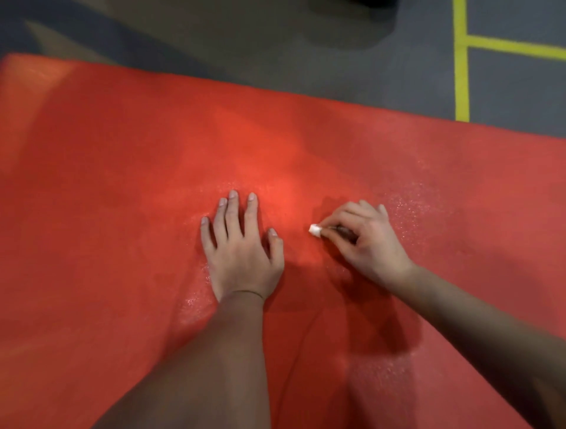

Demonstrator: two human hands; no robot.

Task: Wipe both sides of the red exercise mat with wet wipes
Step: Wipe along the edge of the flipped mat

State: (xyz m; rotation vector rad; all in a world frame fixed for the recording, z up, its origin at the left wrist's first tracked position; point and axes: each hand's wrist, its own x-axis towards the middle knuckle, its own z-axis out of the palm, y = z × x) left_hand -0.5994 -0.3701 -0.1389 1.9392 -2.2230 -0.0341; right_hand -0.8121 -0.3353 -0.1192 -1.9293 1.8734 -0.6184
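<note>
The red exercise mat lies flat on the floor and fills most of the view. My left hand presses flat on it near the middle, fingers spread and straight. To its right, my right hand pinches a small folded white wet wipe between thumb and fingers, its tip against the mat. Wet, glistening patches show on the mat around both hands.
Grey floor runs beyond the mat's far edge. Yellow tape lines mark the floor at the upper right. A dark object sits at the top edge, mostly cut off.
</note>
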